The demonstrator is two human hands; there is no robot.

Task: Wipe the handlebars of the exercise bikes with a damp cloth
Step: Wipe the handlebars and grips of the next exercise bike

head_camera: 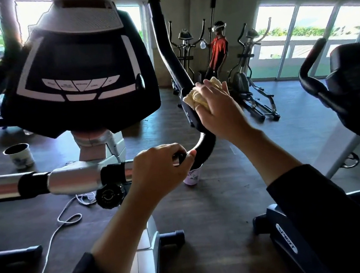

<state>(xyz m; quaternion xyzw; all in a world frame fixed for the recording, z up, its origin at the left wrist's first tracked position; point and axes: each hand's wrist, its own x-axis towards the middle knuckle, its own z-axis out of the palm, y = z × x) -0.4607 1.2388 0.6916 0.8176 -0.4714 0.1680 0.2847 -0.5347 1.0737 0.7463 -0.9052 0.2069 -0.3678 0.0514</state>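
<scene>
- You have two hands in view: left hand [160,167], right hand [219,111].
- One cloth [194,96].
- Two cups on the floor: one [19,155], another [191,176].
- Two elliptical trainers by the wall: [184,46], [250,70].
- One other person [217,49].

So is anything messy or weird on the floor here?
Yes. A loose white cord snakes in loops across the dark floor beside the bike's base, where feet could catch it. Two cups sit on the floor too: a white one left of the bike post and a pale one under the handlebar. Nothing looks spilled.
</scene>
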